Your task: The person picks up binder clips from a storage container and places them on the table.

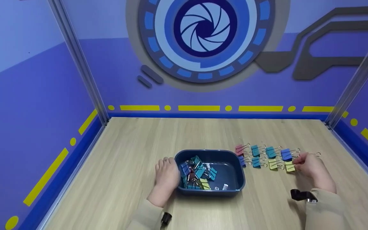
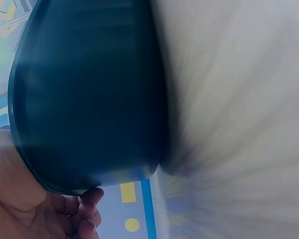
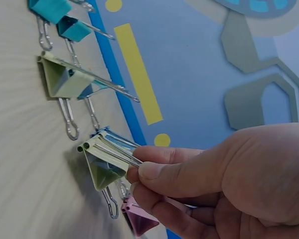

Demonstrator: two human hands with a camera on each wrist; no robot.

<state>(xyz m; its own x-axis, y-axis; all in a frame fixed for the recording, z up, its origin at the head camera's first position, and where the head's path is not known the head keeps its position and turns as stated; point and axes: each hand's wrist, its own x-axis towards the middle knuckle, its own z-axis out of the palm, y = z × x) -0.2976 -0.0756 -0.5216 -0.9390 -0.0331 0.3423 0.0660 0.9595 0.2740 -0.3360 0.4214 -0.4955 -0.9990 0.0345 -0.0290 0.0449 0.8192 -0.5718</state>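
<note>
A dark blue plastic box [image 1: 231, 171] holds a jumble of coloured binder clips [image 1: 199, 171] toward its left side. My left hand [image 1: 166, 174] holds the box's left end, its curled fingers [image 2: 91, 195] against the outer wall; the thumb is hidden behind the rim. To the right of the box, binder clips stand in two rows. My right hand [image 1: 311, 169] pinches the wire handle of a yellow binder clip [image 3: 103, 164] at the right end of the front row. Right behind it are a blue clip [image 1: 286, 154] and a pink clip [image 3: 138, 217], the latter partly covered by my fingers.
Along the rows are a red clip [image 1: 240, 149], teal clips [image 1: 270, 152] and another yellow clip [image 1: 273, 164]. Small clear pieces [image 1: 225, 187] lie in the box. The wooden table [image 1: 133, 143] is bounded by a printed back wall [image 1: 107, 70] and side walls.
</note>
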